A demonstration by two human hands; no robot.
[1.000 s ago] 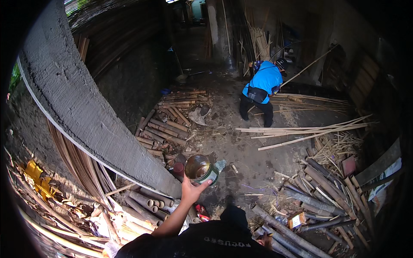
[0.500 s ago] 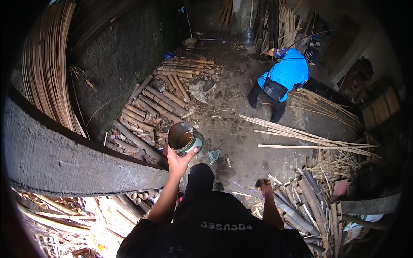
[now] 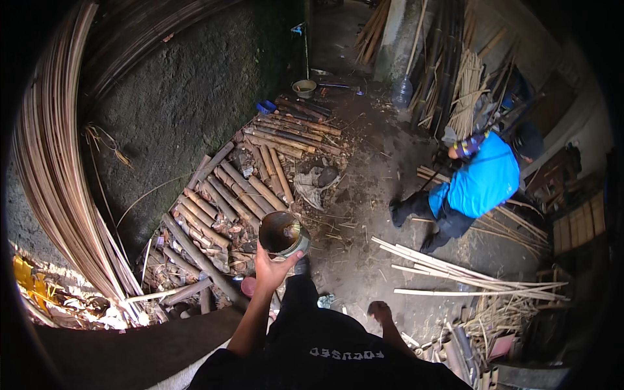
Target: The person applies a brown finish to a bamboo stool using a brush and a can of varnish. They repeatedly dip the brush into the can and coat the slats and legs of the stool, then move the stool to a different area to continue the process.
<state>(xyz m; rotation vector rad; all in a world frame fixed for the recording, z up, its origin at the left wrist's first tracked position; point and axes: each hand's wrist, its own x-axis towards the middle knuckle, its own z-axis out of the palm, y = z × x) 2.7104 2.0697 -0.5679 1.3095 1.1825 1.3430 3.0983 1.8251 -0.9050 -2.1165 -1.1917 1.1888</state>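
Note:
My left hand [image 3: 274,265] is wrapped round a round paint can [image 3: 303,244] with a green and pale outside. The can is tilted toward me, and its brownish, stained inside shows, with something wet at the bottom. Held out in front of my body, it is above the floor beside the bamboo pieces. My right hand [image 3: 379,311] hangs low at my right side with its fingers curled in. Whether anything is in that hand I cannot make out.
Cut bamboo lengths [image 3: 244,188] lie along the dark wall [image 3: 175,97]. A person in a blue shirt [image 3: 484,175] bends at the right, near long pale strips [image 3: 455,270]. More bamboo [image 3: 458,354] is piled lower right. A basin [image 3: 303,88] and a clear bottle [image 3: 402,94] stand farther back.
I have stepped forward and my view has turned left, so the low wall has dropped to the lower left. The can stays in my left hand. The person in blue appears farther right and lower.

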